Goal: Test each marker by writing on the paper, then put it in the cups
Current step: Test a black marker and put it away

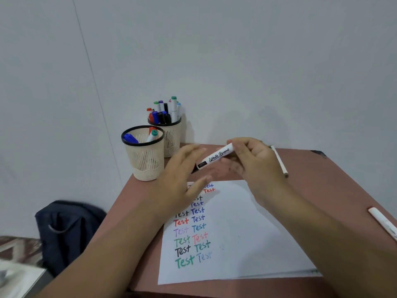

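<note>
A white marker printed "White Board" in black script is held above the brown table, over the top edge of the paper. It is pinched by the curled fingers of the right hand at its upper end, and its dark end is pointed down-left toward the left hand. The left hand is spread with straight fingers beside that end; it is blurred, so contact cannot be told. On the paper, the word "Test" is written in two columns in black, red, blue, purple and green. Two cream slotted cups with black rims are seen at the table corner: the near cup with few markers, the far cup filled with many. A thin white pencil is laid behind the right hand.
</note>
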{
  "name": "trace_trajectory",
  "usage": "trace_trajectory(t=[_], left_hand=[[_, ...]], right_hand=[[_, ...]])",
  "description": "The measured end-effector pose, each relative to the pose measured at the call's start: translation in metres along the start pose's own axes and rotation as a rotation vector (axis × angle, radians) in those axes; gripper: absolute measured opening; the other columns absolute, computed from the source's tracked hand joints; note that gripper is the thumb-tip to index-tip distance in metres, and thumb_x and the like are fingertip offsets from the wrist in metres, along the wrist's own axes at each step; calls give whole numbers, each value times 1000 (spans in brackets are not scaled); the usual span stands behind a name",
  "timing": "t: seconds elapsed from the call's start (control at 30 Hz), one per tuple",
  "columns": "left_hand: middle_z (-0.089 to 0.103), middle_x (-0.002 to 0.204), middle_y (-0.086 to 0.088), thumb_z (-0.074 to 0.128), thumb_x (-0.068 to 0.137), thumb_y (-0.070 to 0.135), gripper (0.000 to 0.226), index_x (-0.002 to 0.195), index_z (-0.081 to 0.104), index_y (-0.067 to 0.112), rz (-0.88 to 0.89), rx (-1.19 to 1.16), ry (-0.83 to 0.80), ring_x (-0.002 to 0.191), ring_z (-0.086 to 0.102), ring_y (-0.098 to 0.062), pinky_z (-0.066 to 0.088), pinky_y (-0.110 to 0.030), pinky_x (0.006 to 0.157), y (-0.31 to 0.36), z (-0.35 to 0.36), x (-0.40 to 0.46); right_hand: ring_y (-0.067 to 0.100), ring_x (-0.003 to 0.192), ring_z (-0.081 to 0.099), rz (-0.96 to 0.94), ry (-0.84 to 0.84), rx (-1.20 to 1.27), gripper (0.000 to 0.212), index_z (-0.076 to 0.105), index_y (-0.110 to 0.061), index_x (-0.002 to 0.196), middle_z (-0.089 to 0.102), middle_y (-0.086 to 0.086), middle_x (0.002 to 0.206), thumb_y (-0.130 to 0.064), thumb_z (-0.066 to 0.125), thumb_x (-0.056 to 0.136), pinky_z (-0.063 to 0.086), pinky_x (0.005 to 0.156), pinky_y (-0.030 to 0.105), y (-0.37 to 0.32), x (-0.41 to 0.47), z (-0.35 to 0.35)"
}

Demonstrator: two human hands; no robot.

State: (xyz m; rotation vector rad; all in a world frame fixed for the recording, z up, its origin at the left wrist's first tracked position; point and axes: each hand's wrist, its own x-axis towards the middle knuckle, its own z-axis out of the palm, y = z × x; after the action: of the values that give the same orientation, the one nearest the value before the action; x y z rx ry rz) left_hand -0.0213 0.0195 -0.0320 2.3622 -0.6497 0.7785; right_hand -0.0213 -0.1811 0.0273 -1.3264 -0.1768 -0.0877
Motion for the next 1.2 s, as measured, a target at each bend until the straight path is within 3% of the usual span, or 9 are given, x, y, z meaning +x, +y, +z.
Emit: trace_trajectory(t=[0.1, 0.17, 0.3, 0.47, 0.7, 0.87, 1.0, 1.13, 1.2], left_hand=[[62, 117, 4, 43, 102, 40, 44, 140, 53, 19, 20, 57, -15, 105, 56, -10, 41, -19, 87, 4, 4, -2], [61, 97, 1, 35, 104, 42, 42, 129, 58, 18, -23, 82, -3, 86, 55, -14, 42, -28, 72, 5, 5, -1], [54, 83, 8, 33, 106, 45, 38, 112, 58, 18, -55, 64, -18, 73, 49, -10, 42, -32, 63, 5, 7, 0], [51, 72, 10, 30, 102, 52, 45, 105, 58, 17, -90, 63, 20, 63, 50, -12, 45, -39, 54, 4, 6, -1], [57, 65, 14, 36, 97, 61, 38, 117, 60, 40, -159, -74, 21, 63, 57, -3, 40, -25, 55, 2, -2, -4], [64, 83, 14, 30, 103, 57, 36, 119, 55, 37, -345, 61, -47, 79, 57, 0, 47, -30, 69, -7, -6, -3], [65, 84, 17, 43, 98, 57, 28, 105, 61, 37, -412, 197, -160, 82, 58, -4, 51, -33, 71, -18, 5, 2], [67, 84, 15, 48, 97, 55, 25, 98, 62, 35, -410, 316, -215, 83, 59, -9, 49, -32, 67, -24, 11, 5], [68, 85, 16, 51, 96, 54, 23, 99, 64, 35, -407, 306, -211, 85, 60, -9, 50, -33, 68, -25, 12, 4]], right_hand=[[28, 91, 77, 11, -7, 64, 16, 69, -2, 102, 77, 15, 94, -18, 64, 101, 62, 81, 29, 6, -9, 7], [32, 96, 77, 2, -17, 46, 18, 70, -2, 106, 78, 16, 97, -18, 67, 98, 61, 90, 37, 9, -13, 9], [32, 104, 75, 8, -71, -25, 17, 76, -7, 107, 78, 17, 104, -11, 76, 91, 56, 102, 45, 11, -16, 14], [22, 97, 76, 16, -10, -96, 13, 74, -8, 107, 79, 8, 98, -15, 71, 97, 57, 101, 41, 17, -11, 17], [17, 88, 73, -3, 2, -160, 12, 68, -13, 106, 77, 0, 92, -22, 61, 104, 60, 90, 39, 23, -13, 14], [28, 74, 74, 131, 111, -41, 11, 47, -13, 109, 77, 17, 91, -24, 44, 109, 57, 69, 39, 27, 0, 2], [17, 70, 73, 172, 95, -112, 22, 45, -18, 115, 68, 13, 93, -20, 63, 103, 61, 77, 38, 42, 4, -8], [24, 98, 76, 127, 65, -62, 61, 44, -20, 127, 67, 15, 111, -3, 83, 83, 62, 87, 38, 46, 4, -9], [23, 98, 76, 120, 49, -110, 65, 47, -26, 126, 73, 11, 104, 0, 85, 80, 62, 86, 38, 48, 4, -11]])
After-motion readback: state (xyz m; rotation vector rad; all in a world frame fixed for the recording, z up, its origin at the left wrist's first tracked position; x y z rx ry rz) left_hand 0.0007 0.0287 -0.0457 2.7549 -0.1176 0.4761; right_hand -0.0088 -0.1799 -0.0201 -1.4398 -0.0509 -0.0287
